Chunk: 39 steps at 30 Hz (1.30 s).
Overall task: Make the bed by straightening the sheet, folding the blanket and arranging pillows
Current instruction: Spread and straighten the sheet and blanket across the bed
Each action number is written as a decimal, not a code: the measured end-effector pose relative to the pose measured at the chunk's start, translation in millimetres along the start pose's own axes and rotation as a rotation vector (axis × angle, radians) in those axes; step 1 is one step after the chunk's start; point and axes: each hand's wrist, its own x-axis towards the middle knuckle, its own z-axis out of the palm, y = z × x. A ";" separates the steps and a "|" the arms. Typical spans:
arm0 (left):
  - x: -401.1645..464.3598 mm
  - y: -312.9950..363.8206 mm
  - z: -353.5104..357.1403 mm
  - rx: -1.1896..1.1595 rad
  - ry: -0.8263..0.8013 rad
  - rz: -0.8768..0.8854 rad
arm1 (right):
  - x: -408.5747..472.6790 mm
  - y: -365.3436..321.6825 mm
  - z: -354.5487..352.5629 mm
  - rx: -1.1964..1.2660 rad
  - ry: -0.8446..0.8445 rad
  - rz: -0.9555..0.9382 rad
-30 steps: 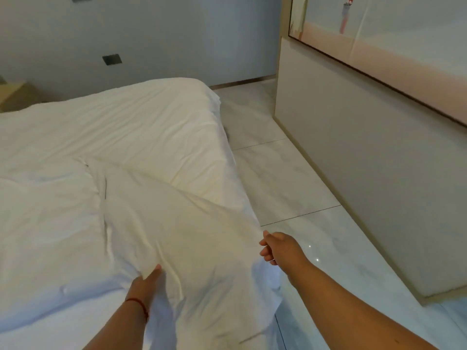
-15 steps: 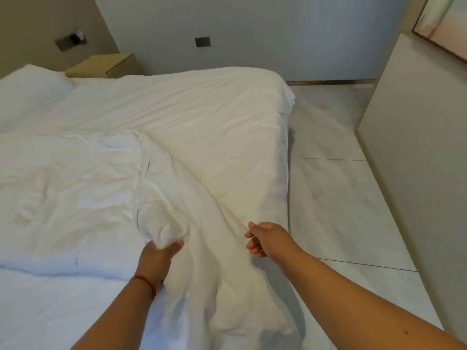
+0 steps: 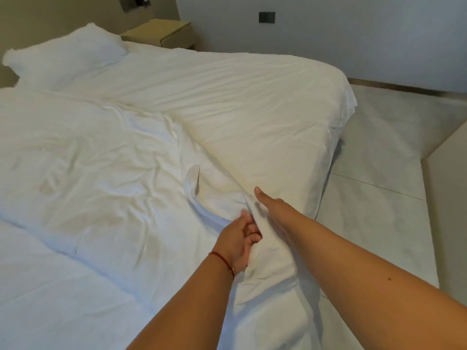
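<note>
Gripping a blanket [image 3: 96,157] fold, left hand [image 3: 238,238] fingers curl; right hand [image 3: 270,205] lies flat, straight-fingered.

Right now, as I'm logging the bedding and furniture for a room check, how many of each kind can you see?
Pillows: 1, the white pillow at the head of the bed
Blankets: 1, the rumpled white blanket
Sheets: 1, the white sheet
Nightstands: 1, the nightstand
Total: 4
</note>
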 end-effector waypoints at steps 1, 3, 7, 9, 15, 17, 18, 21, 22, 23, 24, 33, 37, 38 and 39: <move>5.3 -3.0 9.2 -0.083 0.002 -0.015 | 9.5 0.7 -4.0 -0.006 -0.039 0.014; 17.3 -5.1 24.5 -0.203 0.029 -0.021 | 26.8 3.6 -12.4 -0.130 -0.073 0.034; 35.1 2.5 50.1 -0.353 0.125 0.025 | 61.4 0.2 -63.2 -0.272 0.038 -0.073; 43.5 4.9 67.7 -0.388 0.213 0.068 | 77.9 -8.8 -106.1 -0.312 0.054 -0.128; 86.8 -5.8 151.9 -0.222 0.483 0.084 | 124.2 -51.5 -232.1 -0.268 0.114 -0.193; 97.8 -7.8 178.6 -0.147 0.498 0.091 | 140.4 -76.0 -260.2 -0.257 0.147 -0.235; 102.3 -7.9 189.3 -0.108 0.499 0.099 | 149.4 -87.9 -275.1 -0.290 0.157 -0.252; 112.0 -1.2 210.8 -0.049 0.498 0.134 | 174.8 -124.9 -318.1 -0.361 0.243 -0.339; 113.9 1.1 213.5 -0.038 0.507 0.145 | 187.2 -132.4 -331.0 -0.392 0.264 -0.347; 115.4 1.6 213.7 -0.018 0.529 0.151 | 202.6 -137.9 -341.6 -0.434 0.271 -0.333; 115.8 0.3 211.7 0.010 0.564 0.153 | 218.2 -140.5 -348.5 -0.496 0.283 -0.307; 69.2 -70.3 113.1 0.255 1.290 -0.017 | 254.2 -66.4 -303.2 -0.886 0.394 -0.393; 39.0 -94.0 63.9 0.174 1.545 -0.264 | 163.7 9.3 -179.1 -0.854 -0.053 -0.552; 35.6 -105.3 48.2 0.151 1.549 -0.318 | 142.8 34.5 -150.7 -0.903 -0.189 -0.557; 31.6 -111.4 37.1 0.098 1.509 -0.359 | 120.4 59.9 -123.9 -0.943 -0.330 -0.563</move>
